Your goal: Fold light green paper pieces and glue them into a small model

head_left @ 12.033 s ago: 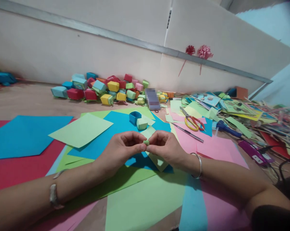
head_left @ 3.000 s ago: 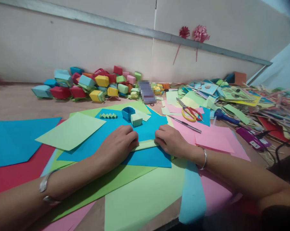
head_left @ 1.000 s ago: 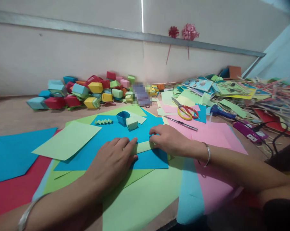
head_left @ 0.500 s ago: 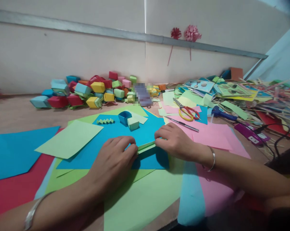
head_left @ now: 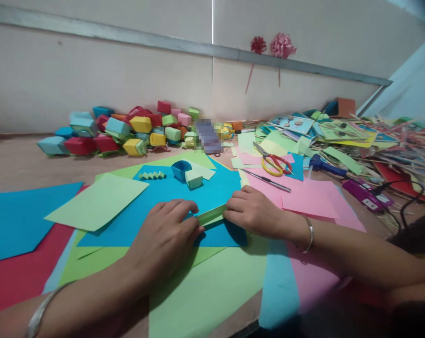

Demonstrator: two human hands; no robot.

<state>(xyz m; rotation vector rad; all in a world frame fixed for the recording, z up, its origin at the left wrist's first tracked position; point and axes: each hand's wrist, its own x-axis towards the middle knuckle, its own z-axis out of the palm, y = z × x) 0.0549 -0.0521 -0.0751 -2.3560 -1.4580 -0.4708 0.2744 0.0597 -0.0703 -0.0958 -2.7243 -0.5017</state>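
Between my two hands is a folded strip of light green paper (head_left: 212,215), its ends covered by my fingers. My left hand (head_left: 168,230) pinches its left end, and my right hand (head_left: 249,209) grips the right end. Under the strip lies a blue sheet (head_left: 127,234). Just beyond, on that sheet, stand a small blue paper box (head_left: 180,170) and a pale green paper box (head_left: 193,179). A zigzag-folded green strip (head_left: 152,175) lies to their left. A loose pale green sheet (head_left: 97,202) overlaps the blue one.
Scissors (head_left: 273,160) and a craft knife (head_left: 268,181) lie on pink paper (head_left: 312,197) at right. Beyond are a blue glue gun (head_left: 327,165), a purple power strip (head_left: 367,195) and piled sticks and cards. Several colourful paper boxes (head_left: 81,145) line the wall.
The strip has tilted so more of its green face shows between my hands. My fingers have shifted slightly along it, and both hands still hold the ends.
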